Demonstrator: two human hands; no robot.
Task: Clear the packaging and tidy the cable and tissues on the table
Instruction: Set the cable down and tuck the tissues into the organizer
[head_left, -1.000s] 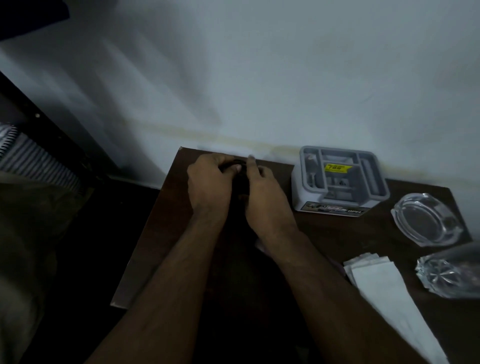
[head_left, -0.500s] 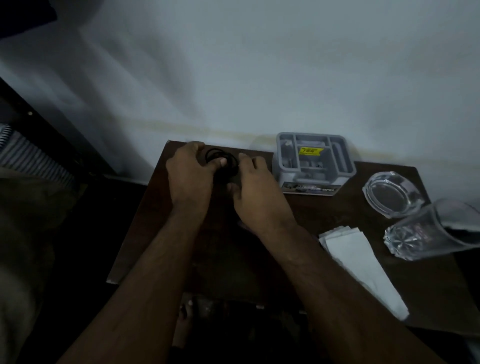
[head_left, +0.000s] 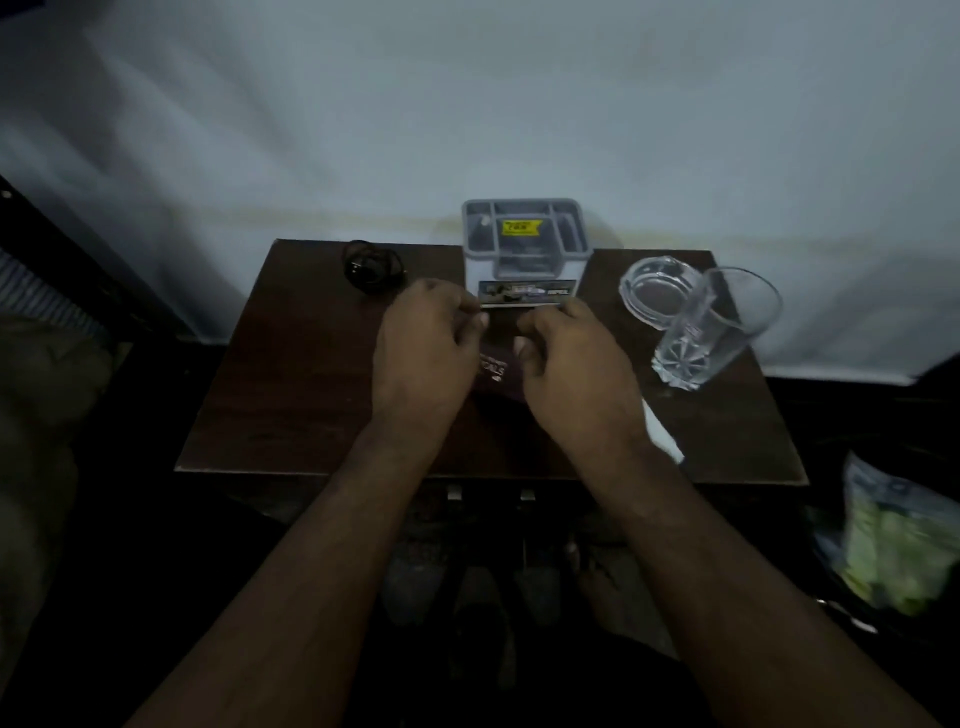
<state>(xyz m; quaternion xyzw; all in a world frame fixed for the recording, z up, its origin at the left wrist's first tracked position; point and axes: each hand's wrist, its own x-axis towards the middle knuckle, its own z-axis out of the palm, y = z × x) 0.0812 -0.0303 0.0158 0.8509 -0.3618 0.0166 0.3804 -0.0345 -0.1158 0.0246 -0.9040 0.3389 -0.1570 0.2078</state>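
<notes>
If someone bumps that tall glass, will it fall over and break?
Probably, yes. The drinking glass is tall and narrow, so a bump could tip it. It looks like thick clear cut glass, likely heavy, hard and breakable. It stands right beside the glass ashtray, which it could knock.

The dark wooden bench (head_left: 291, 395) lies bare along its left and near-left parts. At the back stand a coiled black cable (head_left: 371, 267) and a grey plastic packaging tray (head_left: 524, 244); a clear glass ashtray (head_left: 652, 291) and a clear tumbler (head_left: 711, 327) crowd the right side.
</notes>
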